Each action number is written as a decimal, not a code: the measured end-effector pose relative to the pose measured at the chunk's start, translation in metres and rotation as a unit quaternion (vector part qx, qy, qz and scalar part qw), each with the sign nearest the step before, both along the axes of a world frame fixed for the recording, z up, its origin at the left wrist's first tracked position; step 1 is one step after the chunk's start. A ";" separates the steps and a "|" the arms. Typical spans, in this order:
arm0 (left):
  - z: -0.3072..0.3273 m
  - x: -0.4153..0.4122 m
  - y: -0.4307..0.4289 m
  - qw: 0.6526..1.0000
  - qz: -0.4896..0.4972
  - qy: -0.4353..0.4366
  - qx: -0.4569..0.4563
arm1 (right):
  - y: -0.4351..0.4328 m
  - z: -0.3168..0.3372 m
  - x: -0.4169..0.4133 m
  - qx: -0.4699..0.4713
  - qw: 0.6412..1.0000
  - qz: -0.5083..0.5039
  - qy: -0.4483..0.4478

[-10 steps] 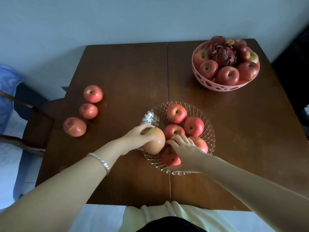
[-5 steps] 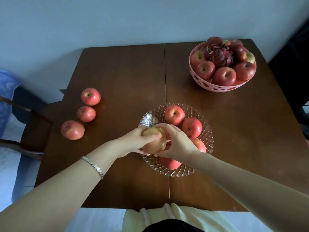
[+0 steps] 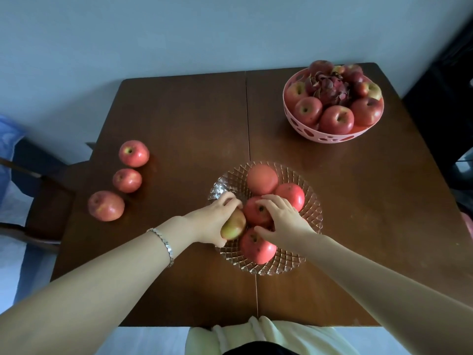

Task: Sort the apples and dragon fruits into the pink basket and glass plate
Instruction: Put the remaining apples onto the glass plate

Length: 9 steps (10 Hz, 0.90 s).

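The glass plate (image 3: pixel 311 201) sits mid-table and holds several red apples. My left hand (image 3: pixel 215 221) grips a yellow-green apple (image 3: pixel 234 225) at the plate's left side, set down among the others. Over the plate's middle, my right hand (image 3: pixel 284 219) rests with spread fingers on a red apple (image 3: pixel 256 211), and another red apple (image 3: pixel 257 248) lies just in front of it. The pink basket (image 3: pixel 330 135) at the far right holds several apples and a dark dragon fruit (image 3: pixel 330 89). Three loose apples (image 3: pixel 127 180) lie on the table's left side.
The brown wooden table (image 3: pixel 179 119) has a seam down its middle. A dark chair (image 3: pixel 38 196) stands off the left edge. A pale cloth (image 3: pixel 256 336) lies at the near edge. A wall runs behind the table.
My left hand has lowered the yellow-green apple into the plate's left side. My right hand has slid from that apple onto the red apples in the middle.
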<state>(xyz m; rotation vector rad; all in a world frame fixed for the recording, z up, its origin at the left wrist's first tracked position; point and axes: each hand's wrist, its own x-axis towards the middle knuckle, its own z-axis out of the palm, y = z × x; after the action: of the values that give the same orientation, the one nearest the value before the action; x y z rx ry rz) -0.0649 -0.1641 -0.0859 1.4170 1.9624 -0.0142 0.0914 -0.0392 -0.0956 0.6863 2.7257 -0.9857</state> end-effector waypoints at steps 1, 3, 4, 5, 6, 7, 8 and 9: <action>-0.005 0.006 -0.005 0.998 0.062 -0.008 0.002 | -0.002 0.004 -0.001 0.040 0.996 0.051 -0.065; -0.007 0.009 -0.008 0.995 0.081 -0.023 0.045 | 0.004 0.009 -0.005 0.025 0.985 0.114 -0.125; -0.012 0.008 -0.005 0.997 0.057 -0.008 0.044 | 0.013 0.010 -0.006 -0.023 0.986 0.106 -0.125; -0.017 0.009 -0.006 0.997 0.060 -0.006 0.053 | 0.016 0.010 -0.009 -0.039 0.987 0.098 -0.122; -0.023 0.015 -0.008 0.994 0.092 -0.024 0.058 | 0.015 0.009 -0.011 -0.042 0.987 0.095 -0.124; -0.030 0.016 -0.009 0.990 0.120 -0.030 0.061 | 0.017 0.011 -0.012 -0.043 0.987 0.094 -0.125; -0.023 0.018 -0.009 0.994 0.091 -0.004 0.059 | 0.017 0.011 -0.014 -0.051 0.984 0.095 -0.140; -0.011 0.026 -0.009 0.996 0.068 0.027 0.043 | 0.015 0.014 -0.022 -0.039 0.979 0.107 -0.172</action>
<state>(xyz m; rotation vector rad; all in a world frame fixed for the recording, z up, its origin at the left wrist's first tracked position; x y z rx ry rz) -0.0393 -0.1727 -0.0969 1.3472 2.1219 0.0957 0.0699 -0.0244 -0.0811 0.4835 2.3864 -0.8307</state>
